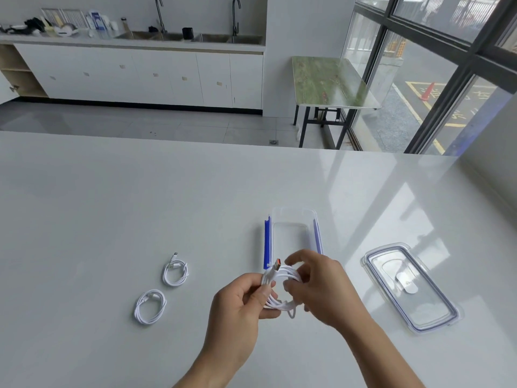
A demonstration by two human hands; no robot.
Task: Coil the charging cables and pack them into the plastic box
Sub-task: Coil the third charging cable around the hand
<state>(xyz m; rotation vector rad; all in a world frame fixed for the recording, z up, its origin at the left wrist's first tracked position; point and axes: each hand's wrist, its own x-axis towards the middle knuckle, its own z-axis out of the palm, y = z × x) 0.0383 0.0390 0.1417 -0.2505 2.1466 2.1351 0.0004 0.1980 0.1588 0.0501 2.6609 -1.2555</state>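
A white charging cable (281, 277) with an orange-tipped plug is wound into loops between both hands, just above the white table. My left hand (240, 301) grips one side of the coil with thumb and fingers. My right hand (319, 287) curls round the other side of the loops. Right behind the hands stands the clear plastic box (292, 233) with blue side clips, open, nothing visible inside it. Two more white cables lie coiled on the table to the left: one coil (175, 271) farther back, the other coil (150, 306) nearer.
The box's clear lid (409, 287) lies flat on the white table (112, 205) to the right of my hands. Beyond the table are a kitchen counter with sinks, a green-topped side table and large windows.
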